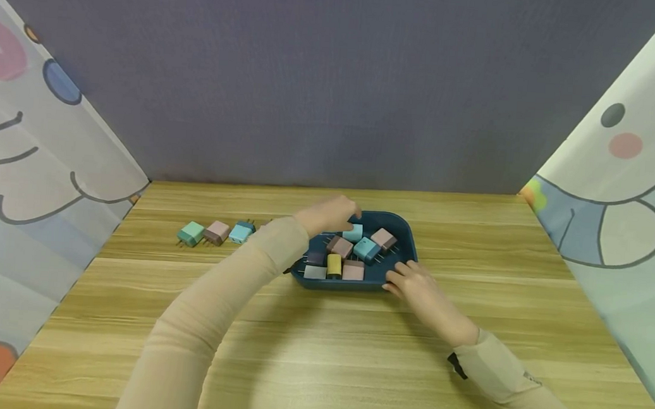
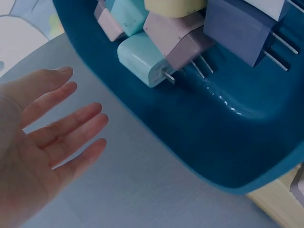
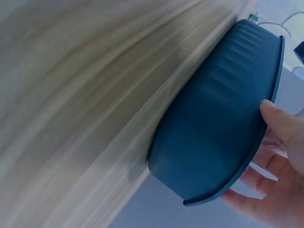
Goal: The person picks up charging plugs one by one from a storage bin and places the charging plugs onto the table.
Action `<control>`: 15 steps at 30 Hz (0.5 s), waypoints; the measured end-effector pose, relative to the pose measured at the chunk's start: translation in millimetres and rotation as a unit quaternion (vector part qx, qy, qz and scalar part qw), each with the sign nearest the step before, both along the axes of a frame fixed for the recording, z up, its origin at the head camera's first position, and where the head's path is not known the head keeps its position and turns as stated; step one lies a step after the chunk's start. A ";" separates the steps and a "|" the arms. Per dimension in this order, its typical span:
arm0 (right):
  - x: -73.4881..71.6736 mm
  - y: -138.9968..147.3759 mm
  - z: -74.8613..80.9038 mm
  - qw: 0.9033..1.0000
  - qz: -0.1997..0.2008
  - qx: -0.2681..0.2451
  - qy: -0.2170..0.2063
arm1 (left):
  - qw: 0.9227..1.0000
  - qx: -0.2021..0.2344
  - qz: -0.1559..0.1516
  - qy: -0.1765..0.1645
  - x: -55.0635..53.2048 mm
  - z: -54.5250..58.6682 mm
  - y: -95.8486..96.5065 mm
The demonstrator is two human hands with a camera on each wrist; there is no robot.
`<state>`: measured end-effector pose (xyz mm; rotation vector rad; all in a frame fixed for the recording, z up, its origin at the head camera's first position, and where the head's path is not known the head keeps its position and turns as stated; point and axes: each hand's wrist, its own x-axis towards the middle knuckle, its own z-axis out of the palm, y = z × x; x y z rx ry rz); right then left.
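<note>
A dark blue plastic basket [image 1: 376,272] stands on the wooden table, holding several pastel charger plugs with metal prongs. Among them are a yellow plug [image 1: 334,266], a light blue plug [image 1: 367,250] and a dark purple plug [image 2: 240,28]. My left hand [image 1: 329,213] is over the basket's far left side in the head view. Its fingers [image 2: 71,118] are spread and hold nothing, beside the rim in the left wrist view. My right hand [image 1: 417,291] grips the basket's near right corner, with the thumb [image 3: 270,108] against the outer wall and the other fingers over the rim.
Left of the basket, a row of plugs lies on the table: a green plug [image 1: 191,233], a pink plug [image 1: 217,232] and a light blue plug [image 1: 242,231], with another partly behind my left sleeve. A grey panel [image 1: 335,91] rises behind the table, between cartoon-printed cloths [image 1: 619,187].
</note>
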<state>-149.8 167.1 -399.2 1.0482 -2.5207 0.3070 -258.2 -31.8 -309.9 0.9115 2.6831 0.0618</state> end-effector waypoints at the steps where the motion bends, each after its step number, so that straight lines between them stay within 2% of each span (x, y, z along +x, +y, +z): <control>1: -0.1 -0.1 0.0 1.000 0.000 -0.001 0.000 | 1.000 -0.002 -0.001 0.001 -0.1 -1.2 1.4; 15: 1.7 1.0 2.7 1.000 -0.005 0.013 -0.016 | 0.999 -0.032 -0.022 0.015 -7.2 -18.1 13.9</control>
